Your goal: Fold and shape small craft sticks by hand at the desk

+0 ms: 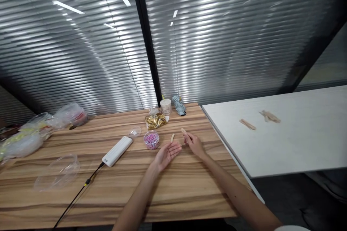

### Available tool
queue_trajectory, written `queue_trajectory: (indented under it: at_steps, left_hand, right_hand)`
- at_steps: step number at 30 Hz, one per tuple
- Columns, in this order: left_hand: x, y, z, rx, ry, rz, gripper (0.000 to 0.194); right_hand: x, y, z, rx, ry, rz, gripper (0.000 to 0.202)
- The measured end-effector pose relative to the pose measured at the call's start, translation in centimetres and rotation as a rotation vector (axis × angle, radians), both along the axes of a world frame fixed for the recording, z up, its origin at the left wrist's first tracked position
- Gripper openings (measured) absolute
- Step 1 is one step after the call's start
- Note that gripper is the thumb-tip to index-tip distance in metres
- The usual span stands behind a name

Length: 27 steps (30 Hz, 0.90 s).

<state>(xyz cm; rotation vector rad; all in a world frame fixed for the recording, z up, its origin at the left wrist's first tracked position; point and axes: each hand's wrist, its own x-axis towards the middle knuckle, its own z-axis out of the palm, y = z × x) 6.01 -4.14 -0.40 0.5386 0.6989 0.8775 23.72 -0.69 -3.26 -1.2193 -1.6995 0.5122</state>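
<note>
My left hand (166, 154) is palm up over the wooden table, its fingers stretched out and nothing gripped in it. Just beyond its fingertips is a short beige strip (172, 137); whether the fingers touch it I cannot tell. My right hand (194, 144), a little to the right, pinches another small, pale beige strip (183, 131) between thumb and fingers. Left of the hands stands a clear round tub (151, 140) full of small pink and purple pieces. Its material and the strips' exact kind are too small to make out.
Behind the tub are a gold foil packet (155, 120), a lidded cup (165, 106) and a grey-blue bundle (179, 105). A white power bank (117, 151) with a black cable lies left. Beige strips (270, 116) lie on the white table (298, 144); plastic bags (29, 140) sit far left.
</note>
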Motion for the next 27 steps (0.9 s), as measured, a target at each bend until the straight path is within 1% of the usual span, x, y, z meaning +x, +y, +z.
queue_trajectory:
  at_steps: [2, 3, 7, 9, 11, 13, 20, 25, 27]
  left_hand:
    - [0.2, -0.2, 0.0, 0.071, 0.036, 0.016, 0.027]
    - [0.3, -0.2, 0.0, 0.123, 0.062, 0.049, 0.027]
    - [0.2, 0.0, 0.2, 0.338, 0.233, 0.253, 0.042]
    - [0.0, 0.3, 0.1, 0.419, 0.338, 0.293, 0.037]
    - [-0.2, 0.6, -0.3, 0.471, 0.425, 0.311, 0.025]
    - [-0.3, 0.7, -0.6, 0.498, 0.478, 0.321, 0.018]
    - [-0.1, 0.6, -1.3, 0.515, 0.543, 0.286, 0.026]
    - [-0.7, 1.2, -1.9, 0.532, 0.616, 0.269, 0.027]
    - [-1.1, 1.6, -2.2, 0.558, 0.660, 0.280, 0.026]
  right_hand:
    - [-0.2, -0.1, 0.1, 0.006, -0.077, 0.058, 0.041]
    - [-0.4, -0.1, 0.1, 0.025, -0.135, 0.093, 0.039]
    - [-0.9, -0.6, 0.2, 0.192, -0.369, 0.239, 0.028]
    - [-1.1, -0.7, 0.1, 0.263, -0.445, 0.301, 0.026]
    - [-1.1, -0.8, 0.1, 0.302, -0.488, 0.308, 0.025]
    - [-1.1, -0.9, 0.1, 0.317, -0.498, 0.271, 0.025]
    - [-1.1, -0.8, -0.5, 0.344, -0.504, 0.193, 0.024]
    - [-2.2, -0.7, -0.9, 0.418, -0.557, 0.272, 0.024]
    - [-2.7, -0.8, -1.0, 0.433, -0.577, 0.269, 0.025]
